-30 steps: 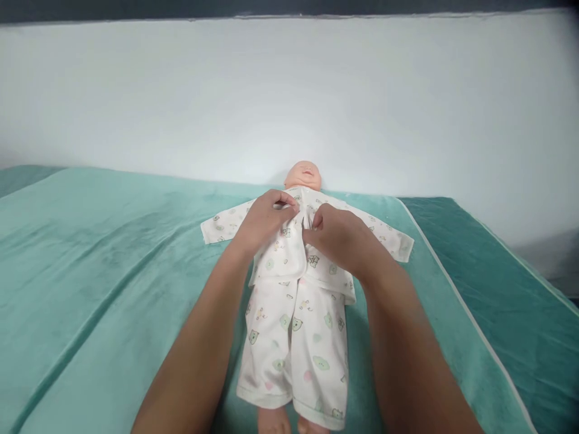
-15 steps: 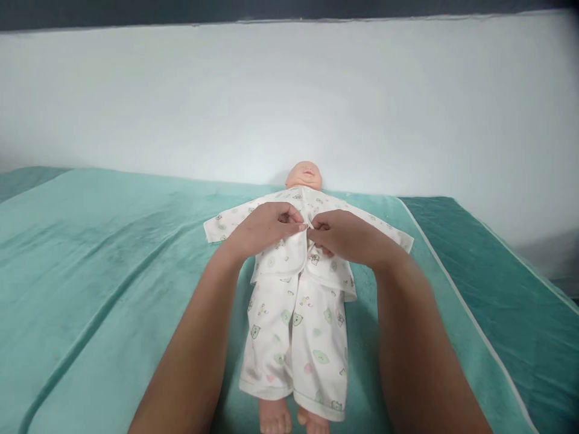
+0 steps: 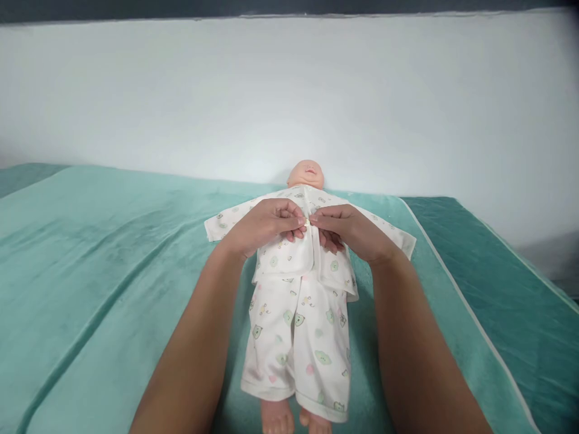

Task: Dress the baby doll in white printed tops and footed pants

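Note:
A baby doll [image 3: 306, 173] lies on its back, dressed in a white printed shirt [image 3: 284, 259] and matching trousers [image 3: 296, 337]. At the middle of the chest, my left hand [image 3: 275, 224] pinches the shirt's front edge between thumb and fingers. Facing it, my right hand [image 3: 346, 228] pinches the other front edge, its thumb and forefinger almost touching the left fingertips. Between the fingertips shows a small yellowish button [image 3: 307, 222]. Below the hands the shirt's two front panels overlap loosely. The doll's bare feet [image 3: 277, 417] stick out of the trouser legs.
Under the doll spreads a light green towel [image 3: 113, 253] with a long fold on the left. A darker green cover [image 3: 502, 271] shows past its pale right edge. Behind the doll's head rises a white wall [image 3: 289, 96].
My right hand has turned, with its thumb now on top and its fingers curled below. The yellowish button has come into sight between the fingertips. The left panel lies further across the right.

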### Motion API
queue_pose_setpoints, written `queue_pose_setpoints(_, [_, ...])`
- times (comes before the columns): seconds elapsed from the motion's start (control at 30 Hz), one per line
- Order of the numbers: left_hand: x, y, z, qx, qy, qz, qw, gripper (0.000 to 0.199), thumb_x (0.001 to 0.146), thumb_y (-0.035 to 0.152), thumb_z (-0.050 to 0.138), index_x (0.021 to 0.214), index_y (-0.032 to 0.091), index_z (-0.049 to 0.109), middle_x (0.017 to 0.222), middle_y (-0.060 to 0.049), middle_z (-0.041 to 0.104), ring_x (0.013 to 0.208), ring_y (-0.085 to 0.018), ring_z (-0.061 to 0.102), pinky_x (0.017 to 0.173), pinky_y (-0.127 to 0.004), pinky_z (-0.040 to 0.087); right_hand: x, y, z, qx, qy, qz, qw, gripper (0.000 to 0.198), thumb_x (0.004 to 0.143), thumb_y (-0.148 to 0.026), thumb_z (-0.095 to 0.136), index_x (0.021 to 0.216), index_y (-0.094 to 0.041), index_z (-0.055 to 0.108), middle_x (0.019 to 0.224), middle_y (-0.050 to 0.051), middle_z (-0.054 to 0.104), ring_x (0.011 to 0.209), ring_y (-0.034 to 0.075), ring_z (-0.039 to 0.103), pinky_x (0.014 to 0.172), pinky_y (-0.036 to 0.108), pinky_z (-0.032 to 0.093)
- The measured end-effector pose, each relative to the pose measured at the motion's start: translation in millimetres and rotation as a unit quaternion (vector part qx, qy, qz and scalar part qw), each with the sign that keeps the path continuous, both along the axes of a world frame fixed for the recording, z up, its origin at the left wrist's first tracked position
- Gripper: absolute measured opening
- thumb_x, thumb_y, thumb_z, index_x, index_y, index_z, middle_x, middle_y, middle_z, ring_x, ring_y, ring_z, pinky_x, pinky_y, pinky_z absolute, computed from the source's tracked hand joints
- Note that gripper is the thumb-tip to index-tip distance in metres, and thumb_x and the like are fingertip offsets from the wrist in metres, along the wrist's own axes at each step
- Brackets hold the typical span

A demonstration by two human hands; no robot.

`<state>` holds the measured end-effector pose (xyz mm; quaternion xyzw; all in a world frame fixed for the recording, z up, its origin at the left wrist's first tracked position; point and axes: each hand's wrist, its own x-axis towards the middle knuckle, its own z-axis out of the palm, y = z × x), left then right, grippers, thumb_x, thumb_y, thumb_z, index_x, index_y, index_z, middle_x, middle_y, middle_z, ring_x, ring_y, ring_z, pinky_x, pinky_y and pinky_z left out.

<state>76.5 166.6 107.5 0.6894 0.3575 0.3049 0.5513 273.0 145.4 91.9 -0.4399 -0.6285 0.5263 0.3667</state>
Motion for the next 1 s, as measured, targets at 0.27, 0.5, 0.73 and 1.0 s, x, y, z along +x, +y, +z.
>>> queue_pose_setpoints(0.27, [4.8,0.7,-2.9,-0.025,-0.012,0.012,1.000,0.004,0.078,0.020,0.063,0.080,0.017,0.061,0.075,-0.003,0.067,0.070,-0.013,0.063,0.067,-0.028,0.052,3.5,2.1,-1.8,-0.004,-0.003,0.009,1.000,0.042,0.085,-0.053,0.061,0.062,-0.018,0.061,0.054,-0.001,0.059,0.041,0.008,0.047,0.040,0.023,0.031])
queue_pose_setpoints(0.5, [4.2,3.2,-5.4,-0.019,0.000,0.006,1.000,0.004,0.078,0.020,0.062,0.079,0.017,0.059,0.073,-0.003,0.067,0.067,-0.012,0.062,0.063,-0.027,0.050,3.3,6.8,-7.4,-0.014,0.031,-0.005,0.999,0.033,0.085,-0.049,0.061,0.072,-0.019,0.057,0.065,0.002,0.068,0.039,0.008,0.049,0.036,0.022,0.027])
queue_pose_setpoints(0.73, [5.4,2.4,-4.3,-0.023,0.014,-0.002,1.000,0.007,0.076,0.017,0.062,0.080,0.018,0.056,0.068,0.000,0.063,0.062,-0.010,0.059,0.062,-0.026,0.048,2.2,6.1,-8.0,-0.009,0.045,0.008,0.999,0.025,0.086,-0.045,0.058,0.083,-0.021,0.053,0.069,0.003,0.072,0.040,0.010,0.052,0.036,0.021,0.027])
queue_pose_setpoints(1.0, [6.0,-1.5,-1.1,0.001,0.049,-0.015,0.999,0.013,0.085,0.031,0.059,0.086,0.020,0.052,0.071,0.001,0.060,0.064,-0.011,0.057,0.060,-0.025,0.044,-0.8,2.9,-2.8,-0.002,0.005,0.004,1.000,0.022,0.091,-0.040,0.053,0.081,-0.021,0.050,0.069,0.004,0.072,0.043,0.010,0.055,0.038,0.020,0.029])
